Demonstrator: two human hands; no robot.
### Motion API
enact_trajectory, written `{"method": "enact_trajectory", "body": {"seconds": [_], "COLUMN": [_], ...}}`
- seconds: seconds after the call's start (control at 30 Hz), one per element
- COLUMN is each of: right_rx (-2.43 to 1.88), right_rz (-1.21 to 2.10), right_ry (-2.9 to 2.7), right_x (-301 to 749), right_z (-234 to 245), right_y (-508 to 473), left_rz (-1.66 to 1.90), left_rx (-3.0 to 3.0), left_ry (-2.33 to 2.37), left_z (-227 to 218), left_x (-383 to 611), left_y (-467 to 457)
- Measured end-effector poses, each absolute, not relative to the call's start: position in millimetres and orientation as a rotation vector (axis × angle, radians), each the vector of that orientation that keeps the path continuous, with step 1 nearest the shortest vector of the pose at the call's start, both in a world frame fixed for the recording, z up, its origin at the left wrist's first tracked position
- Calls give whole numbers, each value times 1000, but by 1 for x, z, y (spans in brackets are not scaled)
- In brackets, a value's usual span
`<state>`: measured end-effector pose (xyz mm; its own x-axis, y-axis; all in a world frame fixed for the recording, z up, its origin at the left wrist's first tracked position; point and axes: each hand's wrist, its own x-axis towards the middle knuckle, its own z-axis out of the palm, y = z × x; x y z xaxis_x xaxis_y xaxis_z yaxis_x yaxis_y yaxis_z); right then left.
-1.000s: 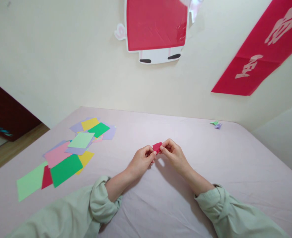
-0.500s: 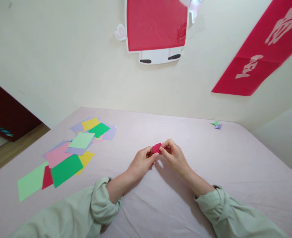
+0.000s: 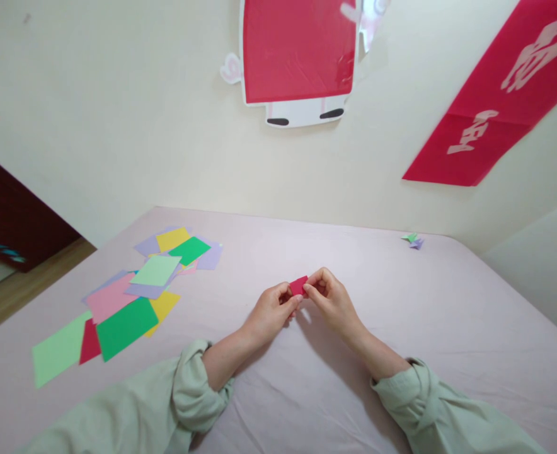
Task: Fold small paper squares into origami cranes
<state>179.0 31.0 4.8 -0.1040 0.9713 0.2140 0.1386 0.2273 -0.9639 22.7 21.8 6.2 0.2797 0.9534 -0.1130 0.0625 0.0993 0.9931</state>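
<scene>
A small piece of folded red paper (image 3: 298, 285) is held between my two hands, above the middle of the covered table. My left hand (image 3: 273, 309) is closed on its left side, thumb along the lower edge. With thumb and forefinger, my right hand (image 3: 331, 296) pinches its right edge. The fingertips cover parts of the paper, and its finer folds are too small to make out.
Coloured paper sheets, among them a green one (image 3: 127, 328) and a pink one (image 3: 113, 297), lie overlapping at the left. Small folded paper pieces (image 3: 415, 241) sit at the far right of the pale cloth (image 3: 354, 249). Behind rises a wall with red decorations (image 3: 302, 50).
The red paper looks slightly flatter and turned a little between the fingers. Both hands keep their hold in nearly the same place. The view has tilted very slightly.
</scene>
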Motion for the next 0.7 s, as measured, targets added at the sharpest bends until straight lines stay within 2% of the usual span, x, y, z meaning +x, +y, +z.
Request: {"method": "enact_trajectory", "body": {"seconds": [0.33,0.7], "right_rx": [-1116,-1074], "right_rz": [1278,1341], "right_ry": [-1393,-1405], "right_x": [175,176], "right_z": [10,13], "right_y": [30,28], "left_rz": [953,894], "left_rx": [1160,1198], "left_ry": [1043,984], "left_z": [7,9], "left_x": [21,20], "left_y": [27,28]}}
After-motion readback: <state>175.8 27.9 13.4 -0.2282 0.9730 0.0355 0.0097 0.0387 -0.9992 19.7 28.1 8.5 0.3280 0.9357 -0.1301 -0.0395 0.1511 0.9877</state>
